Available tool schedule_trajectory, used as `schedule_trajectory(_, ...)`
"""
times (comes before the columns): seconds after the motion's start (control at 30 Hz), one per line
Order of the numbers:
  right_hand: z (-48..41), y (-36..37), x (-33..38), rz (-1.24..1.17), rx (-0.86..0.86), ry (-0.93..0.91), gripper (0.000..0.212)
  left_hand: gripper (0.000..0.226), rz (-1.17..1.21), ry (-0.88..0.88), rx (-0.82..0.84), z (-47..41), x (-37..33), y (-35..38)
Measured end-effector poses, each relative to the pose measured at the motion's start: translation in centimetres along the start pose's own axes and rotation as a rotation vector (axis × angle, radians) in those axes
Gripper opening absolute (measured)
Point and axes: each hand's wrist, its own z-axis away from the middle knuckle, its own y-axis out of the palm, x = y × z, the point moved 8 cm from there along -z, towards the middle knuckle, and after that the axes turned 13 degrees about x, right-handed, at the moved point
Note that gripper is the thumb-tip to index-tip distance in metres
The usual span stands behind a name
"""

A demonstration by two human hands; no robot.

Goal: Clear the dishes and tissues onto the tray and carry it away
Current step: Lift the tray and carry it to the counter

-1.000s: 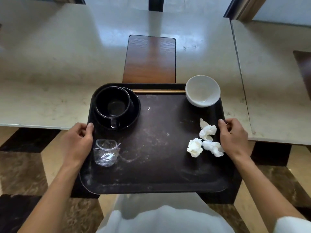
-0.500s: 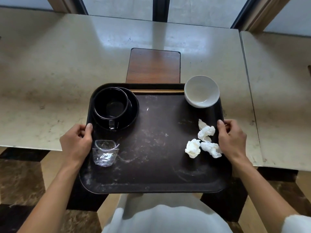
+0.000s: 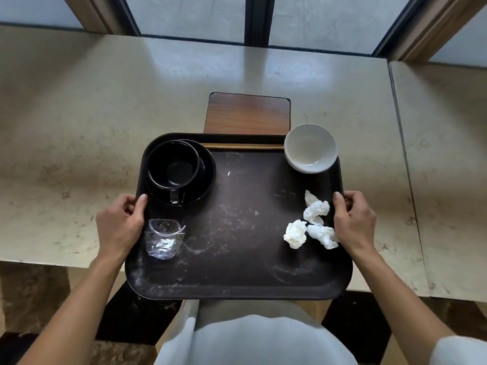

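Note:
A dark brown tray [image 3: 237, 272] is held level in front of me, over the table's near edge. My left hand [image 3: 120, 225] grips its left rim and my right hand [image 3: 354, 222] grips its right rim. On the tray, a black cup [image 3: 172, 164] sits on a black saucer [image 3: 204, 177] at the far left. A white bowl [image 3: 311, 147] stands at the far right corner. Wooden chopsticks [image 3: 242, 147] lie along the far rim. A clear plastic cup [image 3: 163, 238] lies by my left hand. Three crumpled tissues [image 3: 307, 225] rest beside my right hand.
The beige stone table [image 3: 79, 143] stretches left and right, with a second table [image 3: 445, 167] butted against it on the right. A wooden placemat [image 3: 249, 114] lies beyond the tray. Windows and frames run along the back. Dark marble floor [image 3: 34, 299] shows below the table edge.
The view has shifted so that more of the table and the windows show. The tray's near edge now overhangs the table less. Both hands keep the same grip.

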Motion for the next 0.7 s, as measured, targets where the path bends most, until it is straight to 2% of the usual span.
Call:
schedule_trajectory(0.3,-3.0,4.5,1.0,0.009,0.016,0.066,0.019,0.023,0.027,-0.02,0.054,-6.7,2.2,2.0)
schedule_trajectory(0.7,-6.5,8.5,-2.6,0.014,0.009,0.195,0.025,0.028,-0.068,-0.037,0.152,-12.1,3.7,7.0)
